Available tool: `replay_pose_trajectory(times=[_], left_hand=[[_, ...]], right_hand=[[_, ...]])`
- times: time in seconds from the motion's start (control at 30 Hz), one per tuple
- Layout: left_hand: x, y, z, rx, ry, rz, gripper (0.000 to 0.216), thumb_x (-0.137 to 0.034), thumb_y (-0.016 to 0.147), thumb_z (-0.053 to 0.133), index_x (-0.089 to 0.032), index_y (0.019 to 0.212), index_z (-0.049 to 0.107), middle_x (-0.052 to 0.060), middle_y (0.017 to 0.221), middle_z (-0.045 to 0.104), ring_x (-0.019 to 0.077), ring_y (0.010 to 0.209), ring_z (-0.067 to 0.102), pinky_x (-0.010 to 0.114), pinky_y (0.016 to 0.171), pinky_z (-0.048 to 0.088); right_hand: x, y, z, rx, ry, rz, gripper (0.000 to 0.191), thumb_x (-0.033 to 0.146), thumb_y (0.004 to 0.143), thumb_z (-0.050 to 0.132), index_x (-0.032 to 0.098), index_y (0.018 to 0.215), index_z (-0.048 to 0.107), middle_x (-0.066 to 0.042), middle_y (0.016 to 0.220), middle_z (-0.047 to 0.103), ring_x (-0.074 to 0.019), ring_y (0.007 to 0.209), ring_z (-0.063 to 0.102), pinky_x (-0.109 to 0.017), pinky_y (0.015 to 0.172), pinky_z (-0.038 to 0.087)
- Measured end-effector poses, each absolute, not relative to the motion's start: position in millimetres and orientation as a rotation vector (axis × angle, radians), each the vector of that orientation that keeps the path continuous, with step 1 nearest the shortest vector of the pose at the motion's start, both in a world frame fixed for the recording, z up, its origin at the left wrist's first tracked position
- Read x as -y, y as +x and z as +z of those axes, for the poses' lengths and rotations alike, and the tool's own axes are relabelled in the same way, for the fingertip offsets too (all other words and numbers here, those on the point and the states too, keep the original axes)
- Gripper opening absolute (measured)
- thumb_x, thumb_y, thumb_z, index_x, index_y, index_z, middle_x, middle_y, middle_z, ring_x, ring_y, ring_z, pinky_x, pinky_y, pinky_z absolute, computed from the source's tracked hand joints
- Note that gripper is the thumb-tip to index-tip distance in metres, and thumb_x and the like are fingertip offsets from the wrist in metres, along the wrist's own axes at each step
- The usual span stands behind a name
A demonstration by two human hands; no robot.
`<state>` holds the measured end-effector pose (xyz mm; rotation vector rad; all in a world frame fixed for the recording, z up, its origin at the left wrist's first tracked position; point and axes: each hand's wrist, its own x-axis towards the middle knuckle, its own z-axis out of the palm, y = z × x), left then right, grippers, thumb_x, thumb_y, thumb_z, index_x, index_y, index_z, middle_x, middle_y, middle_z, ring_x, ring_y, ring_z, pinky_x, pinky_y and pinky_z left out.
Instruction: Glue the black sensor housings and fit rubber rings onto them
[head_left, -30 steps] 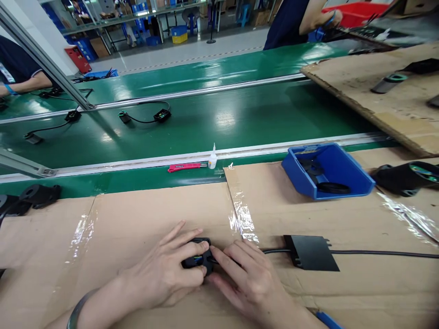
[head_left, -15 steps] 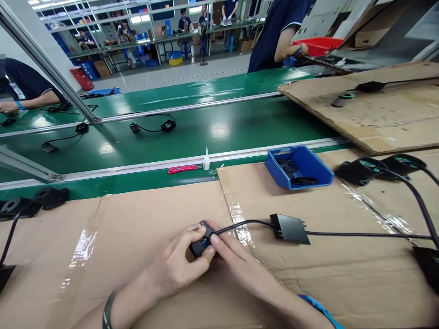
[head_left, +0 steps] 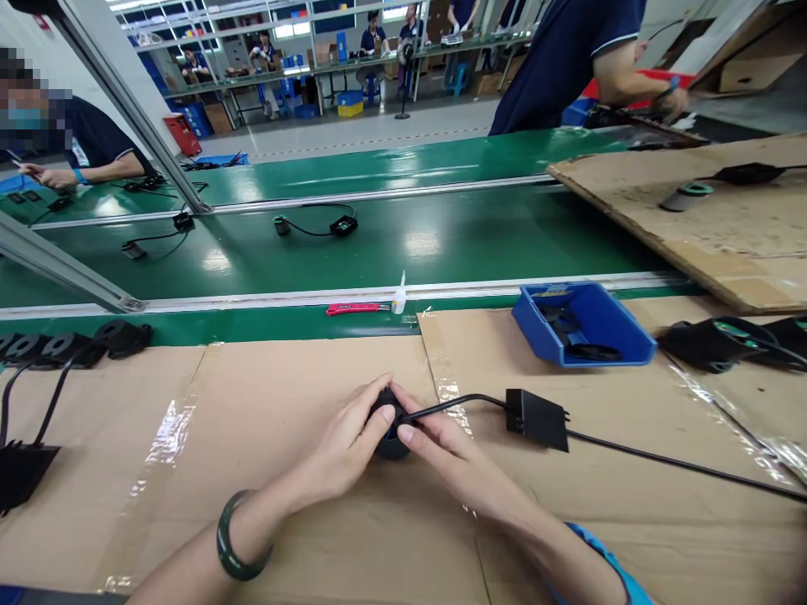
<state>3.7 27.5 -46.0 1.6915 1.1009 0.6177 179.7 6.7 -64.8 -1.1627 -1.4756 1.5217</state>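
Between my two hands is a round black plastic housing [head_left: 392, 448] on the cardboard, with a black cable [head_left: 455, 403] coming out on its right. My left hand [head_left: 356, 433] grips the housing from the left, thumb on top. From the right, my right hand [head_left: 438, 437] holds it too, thumb and fingers close to where the cable enters. Fingers cover much of the housing. Along the cable sits a flat black box [head_left: 537, 418], resting on the cardboard, and the cable runs on to the right edge.
A blue bin [head_left: 586, 326] holds black rings. Near it lie black housings [head_left: 725, 343]. A red utility knife [head_left: 358, 309] and a small white bottle [head_left: 399, 298] are at the cardboard's far edge. More housings [head_left: 123, 338] stand left. Wired parts [head_left: 344, 225] lie on the green belt [head_left: 441, 239].
Coloured wires showed inside the housing before; now its rounded black side faces up under my thumbs. Both hands have shifted their hold. The view has swung slightly left.
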Motion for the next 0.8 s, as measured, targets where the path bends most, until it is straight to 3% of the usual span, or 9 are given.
replay_pose_trajectory(times=[0.37, 0.57, 0.7, 0.8], left_hand=[[-24, 13, -64, -1.122, 1.716, 0.736, 0.04, -0.032, 0.1, 0.036, -0.018, 0.133, 0.055, 0.01, 0.124, 0.062, 0.0224, 0.116, 0.056, 0.039, 0.102, 0.043], [-27, 17, -60, -1.069, 1.714, 0.778, 0.034, -0.025, 0.099, 0.038, -0.02, 0.118, 0.066, 0.007, 0.11, 0.068, 0.0221, 0.106, 0.059, 0.037, 0.094, 0.046], [-29, 16, -59, -1.068, 1.704, 0.775, 0.034, -0.026, 0.098, 0.039, -0.019, 0.116, 0.068, 0.008, 0.105, 0.069, 0.0219, 0.101, 0.061, 0.036, 0.09, 0.048], [-32, 14, -58, -1.05, 1.646, 0.748, 0.034, -0.03, 0.098, 0.042, -0.02, 0.117, 0.068, 0.007, 0.112, 0.07, 0.0223, 0.107, 0.062, 0.036, 0.096, 0.047]], right_hand=[[0, 168, -90, 1.36, -1.282, 1.31, 0.048, 0.054, 0.086, 0.056, 0.019, 0.115, 0.07, -0.013, 0.128, 0.065, -0.032, 0.127, 0.053, -0.057, 0.112, 0.034], [-2, 165, -76, 1.412, -1.222, 1.275, 0.033, 0.042, 0.09, 0.053, 0.019, 0.104, 0.073, -0.01, 0.108, 0.073, -0.0275, 0.105, 0.066, -0.047, 0.098, 0.049], [-4, 164, -71, 1.402, -1.183, 1.265, 0.032, 0.043, 0.089, 0.054, 0.018, 0.097, 0.074, -0.008, 0.101, 0.074, -0.0259, 0.096, 0.067, -0.043, 0.093, 0.052], [-6, 166, -73, 1.379, -1.181, 1.325, 0.035, 0.049, 0.087, 0.056, 0.019, 0.09, 0.073, -0.007, 0.093, 0.074, -0.0263, 0.093, 0.067, -0.043, 0.093, 0.051]])
